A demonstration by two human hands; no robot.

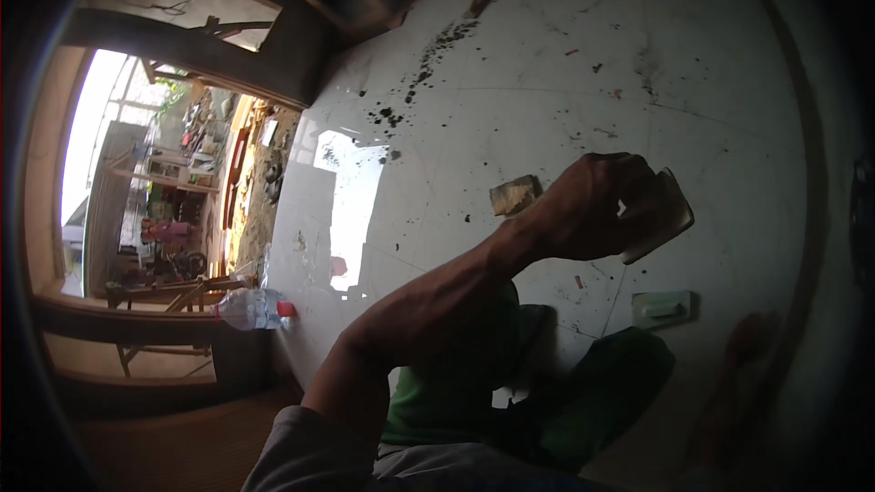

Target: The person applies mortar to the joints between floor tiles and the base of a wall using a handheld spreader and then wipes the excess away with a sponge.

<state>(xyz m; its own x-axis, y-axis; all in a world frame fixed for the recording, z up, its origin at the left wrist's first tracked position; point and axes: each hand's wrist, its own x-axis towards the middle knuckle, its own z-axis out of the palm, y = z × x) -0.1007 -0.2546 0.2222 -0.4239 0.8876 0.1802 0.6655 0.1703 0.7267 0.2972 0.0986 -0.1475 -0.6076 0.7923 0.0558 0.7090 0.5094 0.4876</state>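
Gripping a flat rectangular piece (673, 220) over the speckled white floor (538, 118), a person's left hand (597, 203) bends its fingers round it; a pale green float (663, 309) lies nearby; the shadowed right hand's (753, 335) fingers cannot be made out.

The floor (565, 118) looks glossy, the held plate (673, 221) smooth, the block (516, 195) rough, the bottle (251, 310) plastic, the trousers (602, 392) matt cloth.

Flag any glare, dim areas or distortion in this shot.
Head view: the opening at left is partly blown out; a glare patch whitens part of the floor; the right hand lies in deep shadow; straight edges bow, corners black.
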